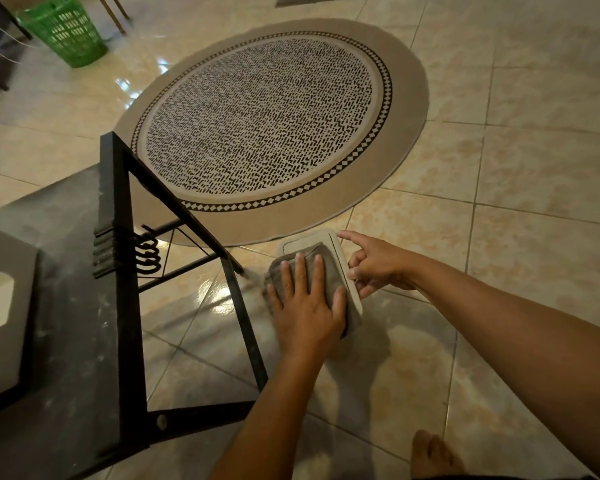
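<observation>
A grey cloth (326,271) lies over a flat, pale, rounded-rectangular lid or panel (312,241), held above the tiled floor. My left hand (305,303) presses flat on the cloth with straight fingers spread. My right hand (371,263) holds the panel's right edge, its lower fingers curled round the rim and the index finger stretched out toward the top corner. The underside of the panel is hidden.
A black metal frame with a dark dusty top (115,258) stands at the left, with a grey box (0,306) on it. A round patterned rug (267,123) lies ahead. A green basket (65,29) sits far left. My bare foot (430,455) shows below.
</observation>
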A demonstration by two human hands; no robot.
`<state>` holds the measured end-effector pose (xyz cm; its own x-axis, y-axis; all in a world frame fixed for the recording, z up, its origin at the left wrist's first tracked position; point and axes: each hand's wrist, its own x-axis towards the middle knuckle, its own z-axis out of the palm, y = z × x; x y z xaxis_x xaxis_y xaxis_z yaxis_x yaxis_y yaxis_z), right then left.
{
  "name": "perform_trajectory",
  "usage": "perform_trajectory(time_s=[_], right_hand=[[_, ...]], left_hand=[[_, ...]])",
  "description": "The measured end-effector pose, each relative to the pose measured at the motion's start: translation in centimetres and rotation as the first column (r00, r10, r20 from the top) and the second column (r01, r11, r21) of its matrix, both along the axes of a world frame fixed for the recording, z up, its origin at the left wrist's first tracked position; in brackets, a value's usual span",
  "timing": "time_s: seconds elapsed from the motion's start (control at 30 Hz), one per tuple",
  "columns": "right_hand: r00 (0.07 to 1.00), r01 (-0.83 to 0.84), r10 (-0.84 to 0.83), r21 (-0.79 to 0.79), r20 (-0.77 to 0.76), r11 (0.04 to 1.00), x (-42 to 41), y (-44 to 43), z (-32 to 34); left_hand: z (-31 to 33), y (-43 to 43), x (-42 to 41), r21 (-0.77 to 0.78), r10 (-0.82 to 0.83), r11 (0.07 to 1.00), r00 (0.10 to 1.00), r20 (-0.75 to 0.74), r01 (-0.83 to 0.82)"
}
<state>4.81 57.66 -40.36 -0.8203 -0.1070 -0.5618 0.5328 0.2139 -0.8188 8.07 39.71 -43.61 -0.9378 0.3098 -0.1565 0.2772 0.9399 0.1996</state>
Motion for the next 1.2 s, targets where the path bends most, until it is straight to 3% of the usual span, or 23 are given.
perform_trajectory(time_s=[0.2, 0.73, 0.9, 1.03, 1.2], right_hand=[[1.000, -0.011, 0.011, 0.018, -0.003, 1.000, -0.4, 0.1, 0.3], [1.000, -0.019, 0.019, -0.010, 0.004, 1.000, -0.2, -0.1, -0.5], [1.000, -0.008, 0.008, -0.017, 0.006, 1.000, -0.3, 0.1, -0.5], [1.000, 0.003, -0.003, -0.050, 0.016, 0.999, -0.2, 0.2, -0.7], [1.000, -0.019, 0.020, -0.042, 0.016, 0.999, -0.4, 0.0, -0.6]], left_hand=[[-0.4, 0.6, 2.7, 0.039, -0.039, 0.998, 0.999, -0.024, 0.040], [-0.2, 2.5, -2.9, -0.024, -0.118, 0.993, 0.993, -0.015, 0.117], [0.5, 1.9, -6.0, 0.032, -0.022, 0.999, 1.000, 0.011, 0.021], [-0.4, 0.6, -2.7, 0.048, 0.059, 0.997, 0.998, -0.036, -0.057], [-1.4, 2.4, 1.9, 0.074, -0.046, 0.996, 0.997, -0.067, 0.051]])
